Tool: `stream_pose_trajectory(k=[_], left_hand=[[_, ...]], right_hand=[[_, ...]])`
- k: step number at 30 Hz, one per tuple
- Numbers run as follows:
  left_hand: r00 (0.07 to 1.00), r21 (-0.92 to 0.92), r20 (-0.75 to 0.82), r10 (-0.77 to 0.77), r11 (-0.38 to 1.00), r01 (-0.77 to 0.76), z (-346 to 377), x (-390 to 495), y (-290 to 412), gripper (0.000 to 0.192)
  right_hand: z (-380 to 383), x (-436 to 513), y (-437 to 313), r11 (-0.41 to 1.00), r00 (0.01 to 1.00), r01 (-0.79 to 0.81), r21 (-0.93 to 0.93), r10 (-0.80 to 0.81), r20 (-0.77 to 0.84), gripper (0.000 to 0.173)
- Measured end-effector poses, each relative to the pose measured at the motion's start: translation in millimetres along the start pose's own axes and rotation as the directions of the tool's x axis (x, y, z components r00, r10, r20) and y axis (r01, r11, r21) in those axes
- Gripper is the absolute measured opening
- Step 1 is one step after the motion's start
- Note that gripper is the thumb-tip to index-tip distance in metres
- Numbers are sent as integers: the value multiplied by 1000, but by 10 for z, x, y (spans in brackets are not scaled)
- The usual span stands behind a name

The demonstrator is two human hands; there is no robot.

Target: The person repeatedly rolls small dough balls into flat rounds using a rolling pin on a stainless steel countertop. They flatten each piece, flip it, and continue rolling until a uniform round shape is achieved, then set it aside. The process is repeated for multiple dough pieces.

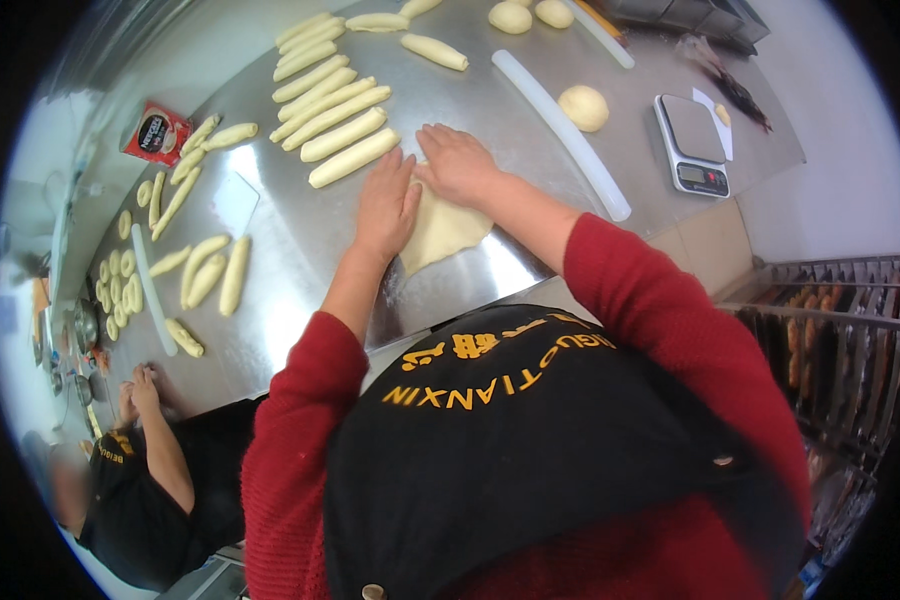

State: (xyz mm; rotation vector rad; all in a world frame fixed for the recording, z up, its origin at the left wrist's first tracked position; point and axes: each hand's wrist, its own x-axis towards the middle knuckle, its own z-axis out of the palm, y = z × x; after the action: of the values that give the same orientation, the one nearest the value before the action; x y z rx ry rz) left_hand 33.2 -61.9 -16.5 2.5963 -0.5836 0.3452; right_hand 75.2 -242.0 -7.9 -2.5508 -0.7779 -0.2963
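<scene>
A thin sheet of pale dough (446, 229) lies on the metal worktable before me, its wide end towards my body. My left hand (388, 201) rests along its left far edge, fingers together and thumb over the dough. Across the far right part lies my right hand (454, 161), palm down with the fingers pointing forward and left. Both hands hold the dough's far edge, which is mostly hidden under them. Just beyond my left fingertips begins a row of rolled dough logs (354, 157).
Right of my hands are a long white rolling pin (562, 135), a dough ball (583, 108) and a digital scale (691, 146). Leftward lie a white scraper (235, 204), a red tin (156, 133) and ring-shaped doughs (120, 289). A co-worker's hands (136, 394) are at lower left; a tray rack (817, 337) stands right.
</scene>
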Motion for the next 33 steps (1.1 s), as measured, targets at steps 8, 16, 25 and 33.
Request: stream_pose_trajectory(k=[8,16,25,33], left_hand=[[982,-165,182,54,986,-24,-558,-398,246,49],[999,212,40,-8,977,-1,-74,-26,292,48],[970,-408,5,-242,885,223,-438,-372,600,47],[971,-129,236,43,992,-13,-452,-856,563,45]], right_hand=[[-516,-582,387,968,952,200,152,-228,205,50],[-133,-199,89,965,973,227,134,-221,-61,47],[-410,-693,147,949,988,146,281,-155,12,47],[-554,-1102,111,939,934,239,246,-291,205,37]])
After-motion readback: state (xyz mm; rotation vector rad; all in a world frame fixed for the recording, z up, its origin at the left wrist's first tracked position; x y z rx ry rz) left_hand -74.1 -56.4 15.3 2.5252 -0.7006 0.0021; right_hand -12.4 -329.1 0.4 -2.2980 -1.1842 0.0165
